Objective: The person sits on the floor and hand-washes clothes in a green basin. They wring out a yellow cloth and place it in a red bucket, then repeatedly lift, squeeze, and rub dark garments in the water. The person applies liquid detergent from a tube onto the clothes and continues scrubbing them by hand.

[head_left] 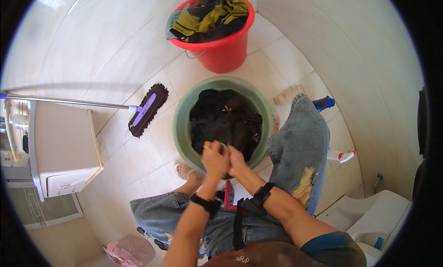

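Observation:
A round green basin [182, 124] stands on the tiles between my legs, with dark wet clothes [226, 117] heaped inside it. My left hand [215, 159] is closed at the basin's near side, knuckles up and slightly blurred. Against it, my right hand [237, 161] is curled with its thumb side inward. A bit of dark cloth shows between the two hands, and both appear to grip it. Most of that cloth is hidden by my fingers or blends into the pile. Black bands circle both my wrists.
A red bucket [221, 59] full of clothes stands beyond the basin. To the left are a dark mop head [148, 111] and a pale cabinet [67, 147]. A blue bottle [323, 103] and a red-and-white spray bottle [342, 156] are at right. A pink woven basket [134, 251] sits lower left.

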The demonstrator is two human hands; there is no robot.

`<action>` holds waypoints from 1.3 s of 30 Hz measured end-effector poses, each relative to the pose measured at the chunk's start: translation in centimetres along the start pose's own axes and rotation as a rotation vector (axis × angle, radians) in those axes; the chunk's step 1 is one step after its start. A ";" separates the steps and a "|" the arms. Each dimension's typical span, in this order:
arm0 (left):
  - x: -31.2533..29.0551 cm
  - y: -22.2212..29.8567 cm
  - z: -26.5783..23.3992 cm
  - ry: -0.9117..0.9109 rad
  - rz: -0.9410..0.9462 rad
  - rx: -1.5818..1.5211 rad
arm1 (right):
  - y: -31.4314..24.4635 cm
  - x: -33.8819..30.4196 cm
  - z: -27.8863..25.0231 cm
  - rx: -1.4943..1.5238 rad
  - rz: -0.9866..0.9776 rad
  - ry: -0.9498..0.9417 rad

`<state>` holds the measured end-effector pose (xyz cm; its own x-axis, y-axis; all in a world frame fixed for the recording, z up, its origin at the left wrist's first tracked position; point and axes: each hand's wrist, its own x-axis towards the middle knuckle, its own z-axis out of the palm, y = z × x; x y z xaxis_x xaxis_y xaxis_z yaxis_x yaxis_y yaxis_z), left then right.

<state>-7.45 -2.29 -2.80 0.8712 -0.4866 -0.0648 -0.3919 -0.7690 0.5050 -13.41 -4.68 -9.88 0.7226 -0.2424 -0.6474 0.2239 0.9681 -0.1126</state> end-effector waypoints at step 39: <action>-5.9 -0.1 -0.5 -0.103 0.568 -0.104 | -2.0 3.0 0.1 -0.004 0.161 -0.029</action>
<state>-12.42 0.90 -2.05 0.4978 -0.8524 0.1603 -0.7537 -0.3338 0.5661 -11.63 -7.38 -11.47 0.7678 -0.0857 -0.6349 0.1010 0.9948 -0.0121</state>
